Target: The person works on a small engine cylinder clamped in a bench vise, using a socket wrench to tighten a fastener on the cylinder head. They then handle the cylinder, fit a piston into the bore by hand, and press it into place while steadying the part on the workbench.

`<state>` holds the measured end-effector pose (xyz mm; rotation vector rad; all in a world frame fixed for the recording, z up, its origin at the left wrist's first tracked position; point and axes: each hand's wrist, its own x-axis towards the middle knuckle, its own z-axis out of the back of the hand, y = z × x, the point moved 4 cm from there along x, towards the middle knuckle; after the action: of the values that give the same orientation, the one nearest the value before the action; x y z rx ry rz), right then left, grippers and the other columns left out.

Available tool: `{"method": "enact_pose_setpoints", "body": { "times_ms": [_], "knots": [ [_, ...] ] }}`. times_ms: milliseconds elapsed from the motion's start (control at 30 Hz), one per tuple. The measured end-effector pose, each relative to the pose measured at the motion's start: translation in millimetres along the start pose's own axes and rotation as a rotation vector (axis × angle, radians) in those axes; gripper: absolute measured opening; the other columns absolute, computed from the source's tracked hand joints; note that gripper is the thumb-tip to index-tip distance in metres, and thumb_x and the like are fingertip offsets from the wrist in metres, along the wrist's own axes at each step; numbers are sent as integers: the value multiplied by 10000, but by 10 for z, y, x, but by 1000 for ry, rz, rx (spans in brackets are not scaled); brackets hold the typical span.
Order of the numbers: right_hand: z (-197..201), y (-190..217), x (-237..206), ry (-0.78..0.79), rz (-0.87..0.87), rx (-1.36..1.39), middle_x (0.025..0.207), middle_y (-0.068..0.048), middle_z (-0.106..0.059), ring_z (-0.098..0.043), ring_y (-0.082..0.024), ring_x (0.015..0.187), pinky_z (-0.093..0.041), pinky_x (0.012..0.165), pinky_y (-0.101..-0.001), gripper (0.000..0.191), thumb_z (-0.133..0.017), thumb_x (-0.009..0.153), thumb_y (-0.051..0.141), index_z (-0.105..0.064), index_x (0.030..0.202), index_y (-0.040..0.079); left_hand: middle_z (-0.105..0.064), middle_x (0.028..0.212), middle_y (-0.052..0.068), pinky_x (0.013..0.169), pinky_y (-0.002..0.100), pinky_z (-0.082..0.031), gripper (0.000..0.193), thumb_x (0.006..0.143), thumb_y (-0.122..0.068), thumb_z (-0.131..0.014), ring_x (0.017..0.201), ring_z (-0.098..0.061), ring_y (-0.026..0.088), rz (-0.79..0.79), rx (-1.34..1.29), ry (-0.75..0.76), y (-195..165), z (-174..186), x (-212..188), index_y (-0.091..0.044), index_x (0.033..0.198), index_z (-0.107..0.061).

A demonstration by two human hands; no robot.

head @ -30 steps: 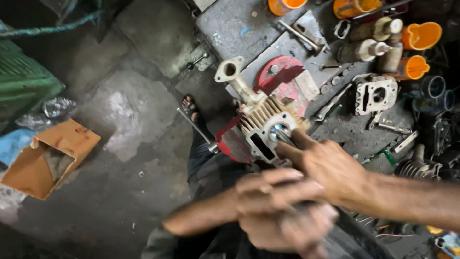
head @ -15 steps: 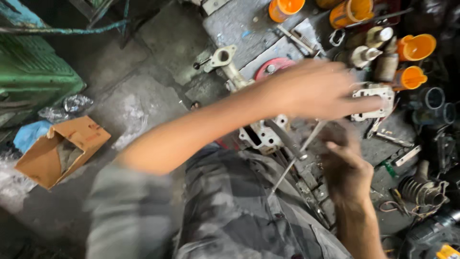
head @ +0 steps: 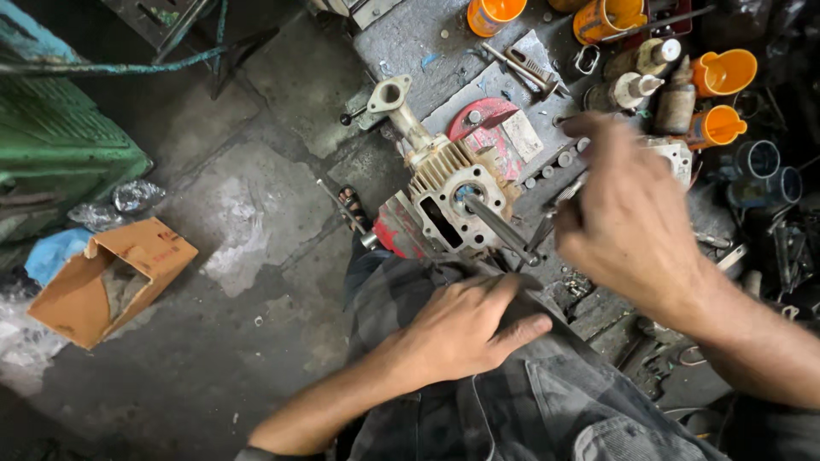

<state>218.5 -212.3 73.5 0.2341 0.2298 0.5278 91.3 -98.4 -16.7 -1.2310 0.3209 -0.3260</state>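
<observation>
A: Head view, and I start with the biggest piece: the finned engine cylinder (head: pixel 451 192) sits at the edge of the grey workbench (head: pixel 410 38), just above the person's lap, bore facing the camera. A long steel rod (head: pixel 500 229) sticks out of its face. I judge the work as mid-way: the cylinder is off any engine and clamped against a red fixture (head: pixel 395 232), yet loose bolts lie about it, so fitting is not finished

B: And the hands?

A: The right hand (head: pixel 628 218) is blurred, fingers curled near the rod's outer end and a thin tool (head: pixel 559 205); I cannot tell whether it grips either. The left hand (head: pixel 465 329) lies flat and released on the plaid trousers (head: pixel 512 401), holding nothing

B: Containers?

A: Largest, a torn cardboard box (head: pixel 107 277) on the floor, something grey inside that I cannot make out. Then orange cups (head: pixel 722 72) along the bench's far side; their contents are hidden from me, though a rod leans across one orange tin (head: pixel 608 19). Smallest, two capped bottles (head: pixel 632 88) lying beside them
</observation>
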Motion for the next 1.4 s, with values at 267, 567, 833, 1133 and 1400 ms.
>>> {"method": "enact_pose_setpoints", "body": {
  "times_ms": [267, 567, 833, 1133, 1400],
  "knots": [
    [92, 135, -76, -47, 766, -23, 1152, -166, -663, -644, -351, 1075, -531, 890, -474, 360, -685, 805, 99, -649, 1155, 26, -669, 898, 190, 733, 453, -531, 341, 990, -324, -650, 826, -683, 373, 249, -262, -284, 279, -496, -72, 0, 1016, -547],
    [-94, -138, -148, -28, 521, -199, 1314, -196, -670, -615, -404, 1211, -465, 1080, -471, 240, -726, 813, 31, -702, 1049, 69, -727, 782, 83, 629, 368, -559, 207, 1098, -232, -568, 674, -747, 266, 309, -151, -373, 196, -330, -467, -78, 984, -647],
    [-630, 331, -113, 567, 427, -471, 1131, -243, -628, -723, -375, 840, -601, 705, -463, 636, -716, 767, 175, -488, 1335, 4, -676, 1157, 148, 889, 486, -585, 306, 1107, -321, -541, 1012, -703, 336, -445, 403, -884, 69, -62, -589, -42, 1116, -665],
    [-862, 260, 54, 860, 8, -141, 1293, -251, -525, -739, -372, 664, -623, 537, -412, 776, -765, 692, 181, -495, 1419, 155, -677, 1277, 10, 1033, 446, -624, 374, 1087, -404, -544, 1192, -686, 252, -773, 338, -708, 110, 652, -359, -147, 1218, -783],
    [-1255, -113, -537, 190, -1018, 1526, 1330, -220, -524, -651, -337, 919, -539, 811, -418, 699, -694, 768, 142, -463, 1425, 87, -709, 1143, 36, 832, 363, -614, 431, 1004, -523, -599, 980, -686, 171, -486, 335, 206, -109, -228, 2365, -146, 1185, -703]
  ]
}}
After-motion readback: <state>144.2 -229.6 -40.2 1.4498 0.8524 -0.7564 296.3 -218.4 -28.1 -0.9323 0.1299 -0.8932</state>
